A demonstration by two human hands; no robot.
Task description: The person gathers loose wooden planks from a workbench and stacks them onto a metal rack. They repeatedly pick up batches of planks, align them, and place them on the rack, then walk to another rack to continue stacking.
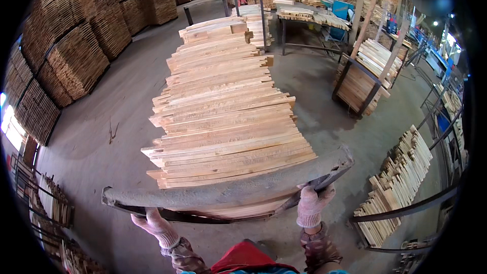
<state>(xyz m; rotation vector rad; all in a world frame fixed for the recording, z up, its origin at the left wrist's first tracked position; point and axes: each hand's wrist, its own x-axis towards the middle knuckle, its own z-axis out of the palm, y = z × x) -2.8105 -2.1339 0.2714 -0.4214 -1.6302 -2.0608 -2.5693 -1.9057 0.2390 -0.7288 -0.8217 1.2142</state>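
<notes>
A long load of pale sawn boards (228, 122) lies crosswise on a cart in front of me. Across its near end runs a worn grey metal cart frame (223, 193). My left hand (156, 229), in a pale knitted glove, holds the frame near its left end, its fingers partly behind the metal. At the right end my right hand (313, 205), gloved alike, is closed round the frame just beneath the top bar. The boards' ends are uneven along both sides of the load.
Tall stacks of boards (76, 56) line the left. On the right stand a rack of upright boards (398, 182) and a loaded wooden cart (362, 78). Farther back is a table with boards (314, 18). Grey concrete floor (101, 137) runs alongside the load.
</notes>
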